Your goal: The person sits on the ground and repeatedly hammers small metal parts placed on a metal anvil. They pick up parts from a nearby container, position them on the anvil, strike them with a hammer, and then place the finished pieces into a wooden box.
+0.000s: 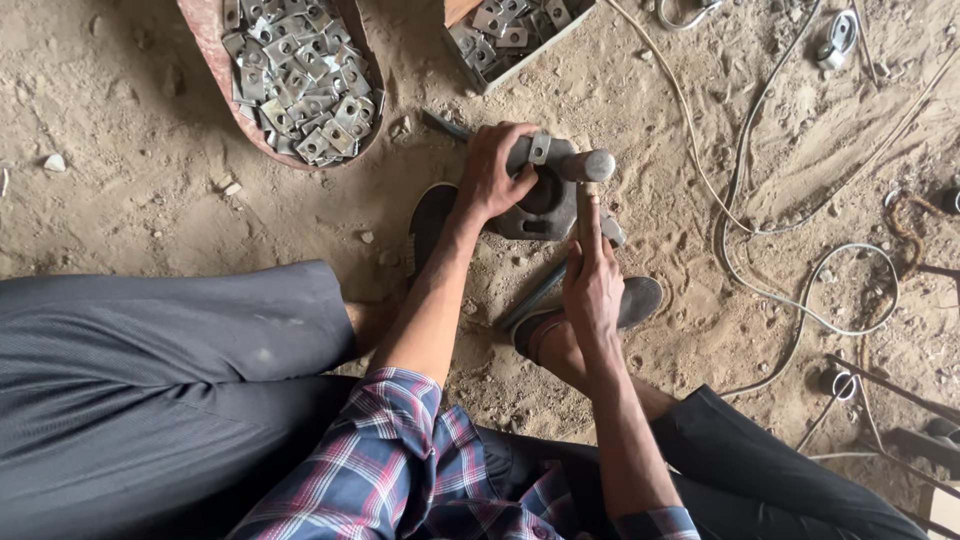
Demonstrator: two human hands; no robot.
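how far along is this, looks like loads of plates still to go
Done: cannot tell; plates fill a round tray and a box, and which pile is finished does not show. In hand: the left hand steadies one plate on the metal block; the right hand grips a hammer on it. Left: probably one of those piles.

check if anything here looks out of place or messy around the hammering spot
Nothing looks damaged. The left hand steadies a small metal plate on the block; the right hand holds the hammer. Loose wires sprawl over the dirt floor nearby.
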